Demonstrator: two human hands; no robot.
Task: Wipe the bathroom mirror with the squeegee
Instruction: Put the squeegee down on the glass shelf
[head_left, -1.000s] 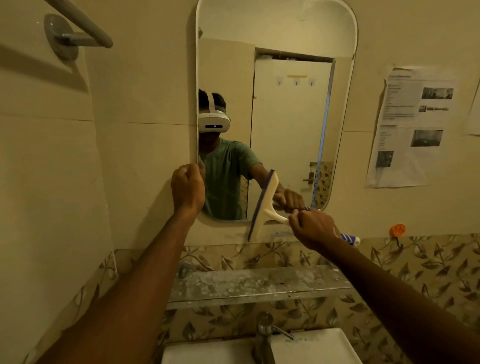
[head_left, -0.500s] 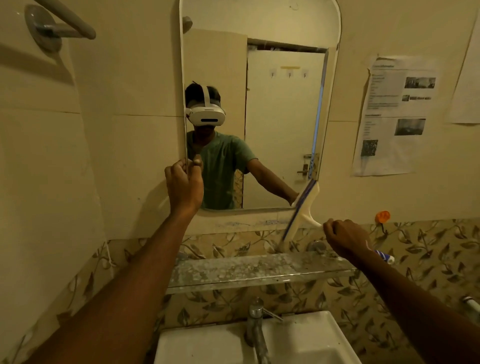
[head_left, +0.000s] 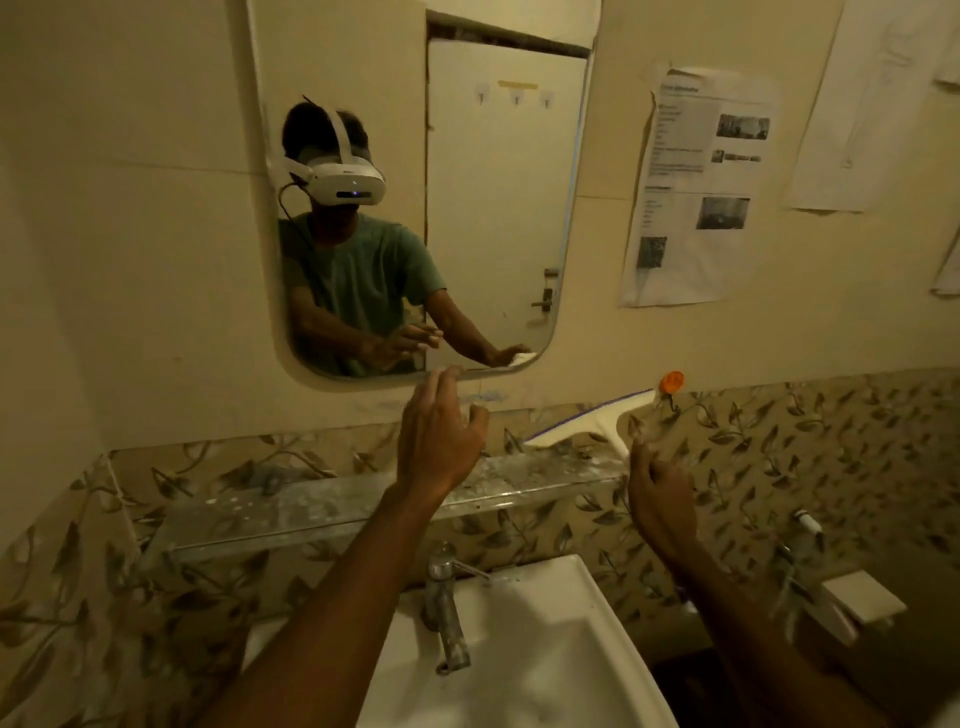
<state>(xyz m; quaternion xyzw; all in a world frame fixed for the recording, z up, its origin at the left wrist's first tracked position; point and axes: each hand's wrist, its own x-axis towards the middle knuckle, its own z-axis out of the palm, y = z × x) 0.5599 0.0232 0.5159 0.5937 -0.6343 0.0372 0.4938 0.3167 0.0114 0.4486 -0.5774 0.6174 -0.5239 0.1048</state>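
Observation:
The rounded mirror (head_left: 498, 197) hangs on the cream wall and reflects a person in a headset and green shirt. My right hand (head_left: 660, 499) grips the handle of the white squeegee (head_left: 592, 423), whose blue-edged blade lies nearly flat below the mirror, its left tip at the glass shelf (head_left: 322, 506). My left hand (head_left: 436, 441) hovers over the shelf just under the mirror's lower edge, fingers spread and holding nothing.
A white basin (head_left: 540, 654) with a metal tap (head_left: 444, 603) sits below the shelf. An orange hook (head_left: 671, 382) is on the wall beside the squeegee. Papers (head_left: 696, 187) are stuck to the wall on the right. A soap holder (head_left: 862, 597) juts out at lower right.
The squeegee has come down off the mirror and tipped flat toward the shelf. My left hand let go of the mirror's left edge, moved right and down, and opened.

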